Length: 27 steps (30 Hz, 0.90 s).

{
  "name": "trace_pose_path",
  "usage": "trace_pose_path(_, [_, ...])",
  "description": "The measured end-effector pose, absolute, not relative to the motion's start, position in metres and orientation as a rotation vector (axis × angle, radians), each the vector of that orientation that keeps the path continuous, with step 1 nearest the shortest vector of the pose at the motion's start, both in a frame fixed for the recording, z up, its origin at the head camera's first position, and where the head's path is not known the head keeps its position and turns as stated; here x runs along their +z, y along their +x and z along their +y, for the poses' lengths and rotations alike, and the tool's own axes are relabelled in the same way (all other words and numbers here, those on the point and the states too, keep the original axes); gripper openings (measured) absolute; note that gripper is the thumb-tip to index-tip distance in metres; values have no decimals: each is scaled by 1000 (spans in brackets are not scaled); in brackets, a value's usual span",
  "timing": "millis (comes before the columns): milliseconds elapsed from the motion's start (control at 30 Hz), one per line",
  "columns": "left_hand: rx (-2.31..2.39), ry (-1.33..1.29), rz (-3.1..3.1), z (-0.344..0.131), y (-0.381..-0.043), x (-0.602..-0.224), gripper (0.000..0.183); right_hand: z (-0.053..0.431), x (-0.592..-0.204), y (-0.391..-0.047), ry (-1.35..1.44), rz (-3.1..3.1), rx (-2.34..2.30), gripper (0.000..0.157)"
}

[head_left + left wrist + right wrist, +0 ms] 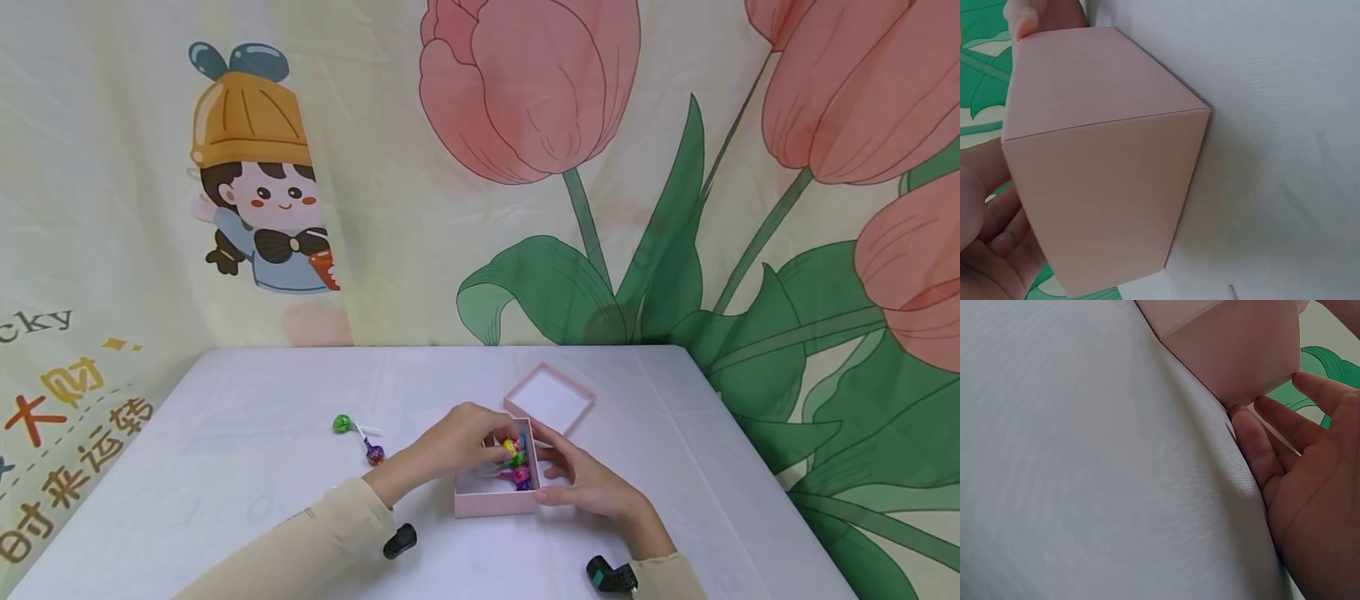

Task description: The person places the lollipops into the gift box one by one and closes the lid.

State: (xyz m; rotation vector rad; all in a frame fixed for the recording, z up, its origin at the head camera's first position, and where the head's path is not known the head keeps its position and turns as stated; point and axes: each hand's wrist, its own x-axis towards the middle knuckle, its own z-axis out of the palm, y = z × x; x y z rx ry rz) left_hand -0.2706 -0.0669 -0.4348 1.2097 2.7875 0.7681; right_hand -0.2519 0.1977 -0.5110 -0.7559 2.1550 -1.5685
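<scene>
A pink box sits without its lid on the table, several wrapped lollipops inside. My left hand reaches over its left side, thumb and fingertips pinching a yellow-and-red lollipop within the box. In the left wrist view the box wall hides those fingertips. From the right, my right hand holds the box, thumb at the near corner and fingers along the far side. The right wrist view shows its fingertips touching the box edge.
The box lid, pink-rimmed and white inside, lies behind the box to the right. Left of the box are a green lollipop and a purple one, their sticks close together. A printed cloth hangs behind the white table.
</scene>
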Motion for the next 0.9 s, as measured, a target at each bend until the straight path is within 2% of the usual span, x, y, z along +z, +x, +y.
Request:
trace_pose_path(500, [738,1107,2742,-65,-272,-445,14,197,-511,-252,-701,2174,-1552,98])
trace_pose_path(900, [694,1154,2761,-63,-274,-453,11,196,-509,-251,-698,2163,-1554,98])
